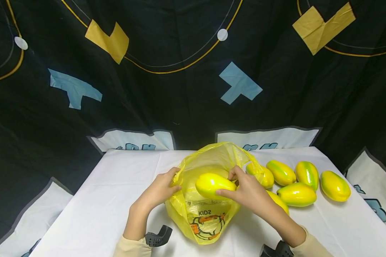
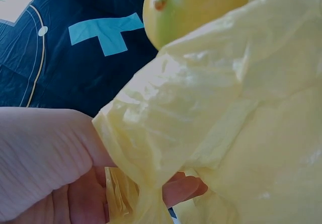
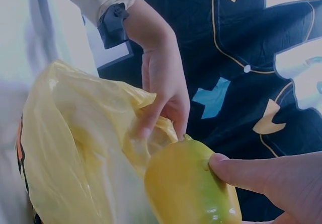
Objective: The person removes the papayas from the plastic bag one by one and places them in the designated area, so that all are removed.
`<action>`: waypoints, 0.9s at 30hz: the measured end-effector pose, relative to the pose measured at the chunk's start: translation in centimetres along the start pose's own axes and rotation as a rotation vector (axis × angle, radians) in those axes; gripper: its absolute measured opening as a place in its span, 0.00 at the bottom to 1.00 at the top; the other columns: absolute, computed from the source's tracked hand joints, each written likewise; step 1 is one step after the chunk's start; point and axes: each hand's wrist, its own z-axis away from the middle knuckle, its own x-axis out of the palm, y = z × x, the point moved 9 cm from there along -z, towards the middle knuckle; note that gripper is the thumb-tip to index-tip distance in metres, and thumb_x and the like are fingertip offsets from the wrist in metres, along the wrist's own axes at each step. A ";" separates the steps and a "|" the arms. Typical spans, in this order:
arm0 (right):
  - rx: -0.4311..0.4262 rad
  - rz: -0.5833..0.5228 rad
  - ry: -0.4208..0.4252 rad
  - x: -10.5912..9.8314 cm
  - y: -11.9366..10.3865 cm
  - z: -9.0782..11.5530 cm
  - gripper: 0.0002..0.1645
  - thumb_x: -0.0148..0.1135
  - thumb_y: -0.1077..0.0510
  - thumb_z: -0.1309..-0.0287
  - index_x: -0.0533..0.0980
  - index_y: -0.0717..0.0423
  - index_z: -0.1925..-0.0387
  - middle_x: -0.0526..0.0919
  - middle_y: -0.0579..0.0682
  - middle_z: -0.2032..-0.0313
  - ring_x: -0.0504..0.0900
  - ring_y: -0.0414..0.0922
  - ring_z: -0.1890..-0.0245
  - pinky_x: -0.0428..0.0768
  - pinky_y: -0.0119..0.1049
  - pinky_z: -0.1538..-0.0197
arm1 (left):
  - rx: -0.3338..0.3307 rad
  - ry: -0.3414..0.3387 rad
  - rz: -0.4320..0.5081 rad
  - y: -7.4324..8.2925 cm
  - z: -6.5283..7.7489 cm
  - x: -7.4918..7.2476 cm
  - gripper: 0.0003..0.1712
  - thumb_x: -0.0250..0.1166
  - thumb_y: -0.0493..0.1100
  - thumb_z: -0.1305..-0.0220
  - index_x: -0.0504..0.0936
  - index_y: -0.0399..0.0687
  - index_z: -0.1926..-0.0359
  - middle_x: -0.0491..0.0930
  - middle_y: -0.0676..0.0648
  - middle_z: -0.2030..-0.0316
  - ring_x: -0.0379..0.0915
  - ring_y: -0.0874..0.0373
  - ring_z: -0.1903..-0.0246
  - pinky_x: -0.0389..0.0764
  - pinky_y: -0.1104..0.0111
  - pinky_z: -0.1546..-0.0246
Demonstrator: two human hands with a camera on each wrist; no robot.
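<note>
A thin yellow plastic bag [image 1: 202, 228] stands on the table with its mouth spread open; printed letters and an orange drawing show on its front. My left hand [image 1: 159, 189] pinches the bag's left rim, and in the left wrist view the film bunches between thumb and fingers. My right hand [image 1: 247, 187] grips a glossy yellow mango [image 1: 212, 185] with a green streak, held at the bag's mouth. The right wrist view shows the thumb pressed on this mango [image 3: 188, 189]. Whether other fruit lies inside the bag is hidden.
Several more mangoes [image 1: 296, 194] lie on the white-covered table [image 1: 109, 200] to the right, one [image 1: 278, 202] partly behind my right forearm. A dark cloth [image 1: 167, 103] with taped shapes hangs behind the table.
</note>
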 end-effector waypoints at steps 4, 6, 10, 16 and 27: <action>-0.005 -0.009 0.011 -0.8 0.2 0.7 0.34 0.77 0.37 0.61 0.69 0.53 0.62 0.76 0.47 0.73 0.73 0.44 0.73 0.73 0.36 0.71 | -0.005 -0.004 0.005 0.0 0.0 0.0 0.26 0.67 0.36 0.41 0.72 0.45 0.41 0.80 0.47 0.54 0.75 0.58 0.62 0.78 0.59 0.55; 0.004 -0.013 0.017 -1.1 0.4 1.0 0.34 0.76 0.36 0.61 0.69 0.52 0.63 0.77 0.47 0.73 0.74 0.44 0.71 0.75 0.36 0.70 | -0.009 -0.006 0.008 0.0 0.0 0.0 0.26 0.67 0.35 0.41 0.72 0.45 0.41 0.80 0.47 0.54 0.74 0.58 0.63 0.79 0.59 0.55; 0.026 -0.020 0.027 -1.7 1.0 1.7 0.34 0.76 0.36 0.61 0.67 0.51 0.64 0.76 0.46 0.73 0.75 0.45 0.68 0.76 0.35 0.69 | -0.020 -0.012 0.015 -0.1 0.0 0.0 0.26 0.67 0.35 0.40 0.72 0.44 0.41 0.80 0.47 0.55 0.74 0.58 0.63 0.79 0.60 0.56; 0.074 -0.019 0.028 -2.4 2.2 2.9 0.36 0.74 0.32 0.61 0.67 0.51 0.63 0.76 0.46 0.69 0.76 0.46 0.62 0.76 0.38 0.63 | -0.022 -0.014 0.014 -0.2 -0.1 0.1 0.27 0.67 0.35 0.40 0.72 0.43 0.40 0.80 0.47 0.55 0.74 0.58 0.63 0.79 0.59 0.55; 0.072 0.026 0.106 -5.2 3.8 4.7 0.36 0.73 0.34 0.58 0.72 0.55 0.58 0.81 0.48 0.60 0.79 0.48 0.60 0.78 0.46 0.55 | -0.019 -0.008 0.007 -0.2 0.0 0.0 0.26 0.67 0.35 0.41 0.72 0.43 0.41 0.80 0.47 0.56 0.74 0.59 0.64 0.78 0.60 0.56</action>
